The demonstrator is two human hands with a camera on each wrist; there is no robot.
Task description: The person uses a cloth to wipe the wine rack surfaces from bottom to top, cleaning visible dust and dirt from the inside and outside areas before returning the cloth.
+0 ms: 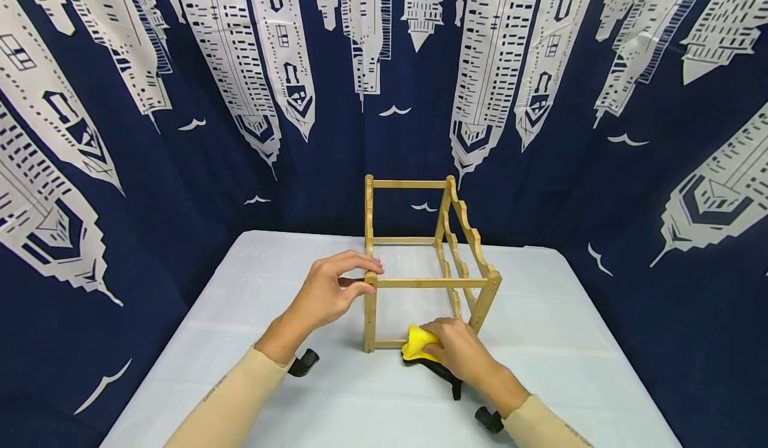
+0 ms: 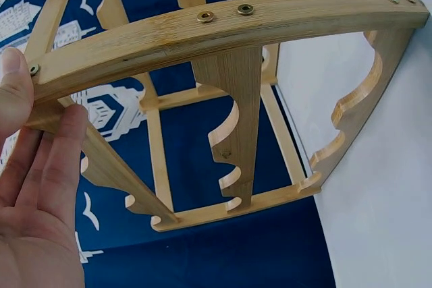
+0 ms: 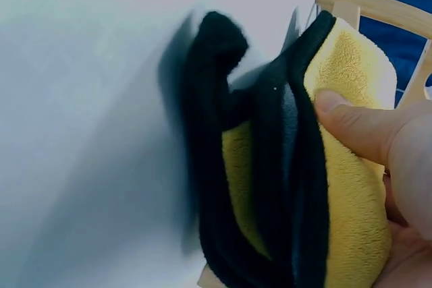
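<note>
A light wooden rack (image 1: 429, 283) with scalloped side bars stands on the table, and screws dot its front rail (image 2: 155, 40) in the left wrist view. My left hand (image 1: 327, 291) pinches the rack's near left top corner between thumb and fingers. Low at the rack's front, my right hand (image 1: 463, 353) grips a yellow cleaning cloth (image 1: 414, 345) with black edging, beside the bottom rail. In the right wrist view the thumb presses on the folded cloth (image 3: 354, 200), whose dark border hangs down in loops near the white surface.
The rack stands on a table (image 1: 252, 281) covered in white. Behind and around it hangs a navy curtain (image 1: 336, 161) printed with white buildings and birds. Each wrist wears a small black camera, such as the left wrist camera (image 1: 303, 363).
</note>
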